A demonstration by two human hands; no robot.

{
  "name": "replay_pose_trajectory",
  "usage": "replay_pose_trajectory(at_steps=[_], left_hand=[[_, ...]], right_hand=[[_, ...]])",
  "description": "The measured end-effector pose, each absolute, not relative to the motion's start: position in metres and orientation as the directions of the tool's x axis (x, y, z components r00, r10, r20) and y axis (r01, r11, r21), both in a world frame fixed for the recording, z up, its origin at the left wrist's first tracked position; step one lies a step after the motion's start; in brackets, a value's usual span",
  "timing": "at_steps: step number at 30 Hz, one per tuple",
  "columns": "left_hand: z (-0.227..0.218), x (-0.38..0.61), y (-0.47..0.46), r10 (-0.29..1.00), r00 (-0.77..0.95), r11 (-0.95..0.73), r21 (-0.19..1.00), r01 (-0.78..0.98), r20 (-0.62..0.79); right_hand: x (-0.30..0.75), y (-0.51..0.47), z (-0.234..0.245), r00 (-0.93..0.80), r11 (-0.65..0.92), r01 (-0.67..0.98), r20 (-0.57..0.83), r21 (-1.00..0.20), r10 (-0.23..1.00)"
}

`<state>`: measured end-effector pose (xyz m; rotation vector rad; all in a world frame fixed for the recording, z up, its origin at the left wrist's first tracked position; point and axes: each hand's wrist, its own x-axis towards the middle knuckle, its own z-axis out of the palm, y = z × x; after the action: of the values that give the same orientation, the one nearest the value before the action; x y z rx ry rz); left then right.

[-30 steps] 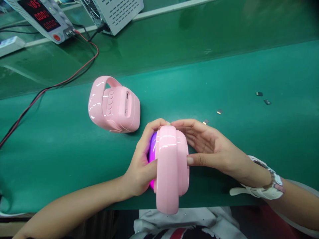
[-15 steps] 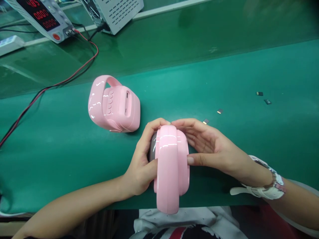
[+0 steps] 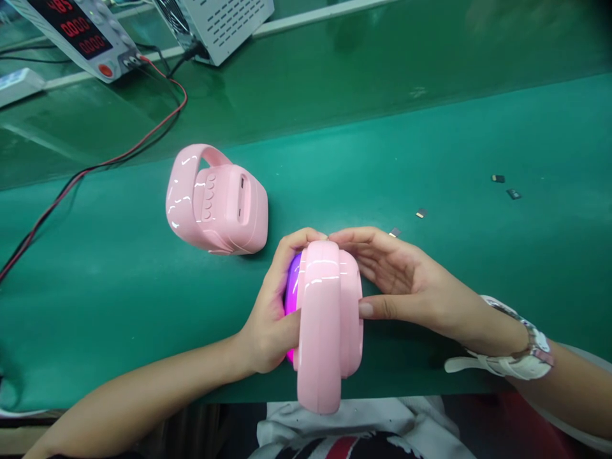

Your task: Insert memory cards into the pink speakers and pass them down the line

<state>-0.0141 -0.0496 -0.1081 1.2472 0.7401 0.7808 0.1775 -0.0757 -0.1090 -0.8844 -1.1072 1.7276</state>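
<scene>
A glossy pink portable speaker (image 3: 320, 325) with a broad carrying handle is held over the front of the bench. My left hand (image 3: 268, 325) grips its left side, thumb near the handle and fingers curled round the far end. Purple-pink light (image 3: 292, 287) glows from the speaker's left face, partly behind that hand. On the right, my right hand (image 3: 415, 284) has its thumb on the ported side and its fingertips at the far edge; what the thumb presses is hidden. A second pink speaker (image 3: 253, 210) stands to the left, its buttons and slots facing up.
Several small memory cards (image 3: 513, 194) lie on the green mat (image 3: 363, 172) at right. A power supply (image 3: 90, 38) with red digits stands at the back left, its red and black leads (image 3: 119, 157) running across the mat. Beside it is a grey vented box (image 3: 224, 25).
The left face of the held speaker has gone from dark grey to glowing purple-pink. Both hands keep almost the same hold.
</scene>
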Motion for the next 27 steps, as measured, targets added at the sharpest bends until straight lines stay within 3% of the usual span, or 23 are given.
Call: replay_pose_trajectory(at_steps=[9, 12, 15, 18, 21, 27], left_hand=[[-0.112, -0.016, -0.049, 0.841, 0.540, 0.104, 0.989, -0.102, -0.033], [-0.116, -0.016, -0.049, 0.845, 0.534, 0.094, 0.989, -0.110, -0.021], [-0.117, -0.016, -0.051, 0.866, 0.499, 0.112, 0.985, -0.129, -0.032], [-0.117, -0.015, -0.055, 0.878, 0.468, 0.214, 0.957, -0.196, -0.100], [-0.120, -0.015, -0.059, 0.872, 0.470, 0.290, 0.917, -0.273, -0.136], [-0.138, -0.017, -0.061, 0.903, 0.427, 0.186, 0.946, -0.267, -0.057]], right_hand=[[0.180, -0.072, -0.110, -0.364, -0.210, -0.264, -0.104, -0.942, 0.926], [0.182, -0.074, -0.104, -0.353, -0.154, -0.165, -0.088, -0.974, 0.932], [0.185, -0.080, -0.096, -0.275, 0.100, 0.063, 0.079, -0.993, 0.958], [0.185, -0.085, -0.092, -0.233, 0.375, 0.270, 0.318, -0.887, 0.919], [0.180, -0.089, -0.093, -0.178, 0.440, 0.332, 0.403, -0.834, 0.898], [0.175, -0.090, -0.093, -0.164, 0.451, 0.324, 0.420, -0.832, 0.893]])
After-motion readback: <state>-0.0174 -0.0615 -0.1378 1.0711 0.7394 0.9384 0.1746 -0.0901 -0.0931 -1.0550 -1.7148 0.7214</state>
